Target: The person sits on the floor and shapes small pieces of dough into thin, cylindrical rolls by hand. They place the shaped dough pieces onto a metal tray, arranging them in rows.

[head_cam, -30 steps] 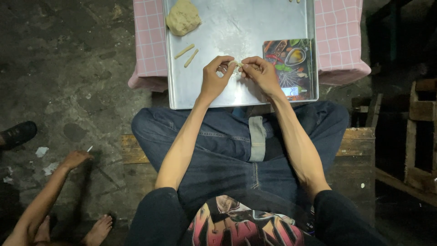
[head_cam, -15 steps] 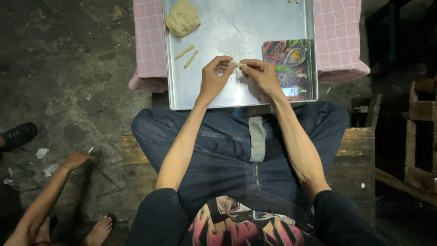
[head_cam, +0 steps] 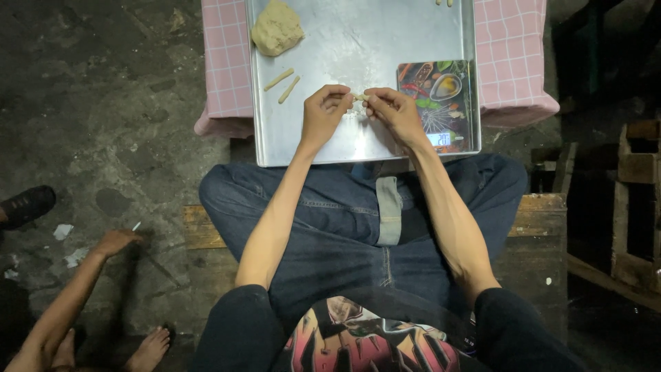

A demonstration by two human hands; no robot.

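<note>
A small piece of dough (head_cam: pixel 359 98) is pinched between the fingertips of the left hand (head_cam: pixel 322 111) and the right hand (head_cam: pixel 395 110), both closed on it, just above the near half of the metal tray (head_cam: pixel 358 41). A kitchen scale (head_cam: pixel 441 103) with a colourful printed top lies on the tray just beside the right hand. Two rolled dough sticks (head_cam: pixel 284 84) lie to the left, and a dough lump (head_cam: pixel 276 27) sits in the far left corner. The tray rests on a pink checked cloth (head_cam: pixel 513 55).
</note>
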